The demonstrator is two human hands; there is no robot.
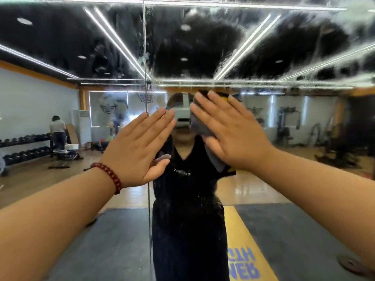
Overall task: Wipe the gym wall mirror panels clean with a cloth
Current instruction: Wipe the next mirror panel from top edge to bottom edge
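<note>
The wall mirror (284, 47) fills the view, its upper part streaked with wet, foamy smears. A vertical seam (145, 57) splits it into two panels. My right hand (233, 130) lies flat with straight fingers, pressing a grey and yellow cloth (203, 128) against the right panel at head height. Most of the cloth is hidden under the palm. My left hand (140, 147), with a red bead bracelet on its wrist, rests flat on the glass over the seam, fingers straight, holding nothing.
Reflected in the mirror are the gym behind me: a dumbbell rack (24, 147) and another person (57, 132) at the left, weight machines (288, 128) at the right, and a dark floor mat with a yellow stripe (243, 240) below.
</note>
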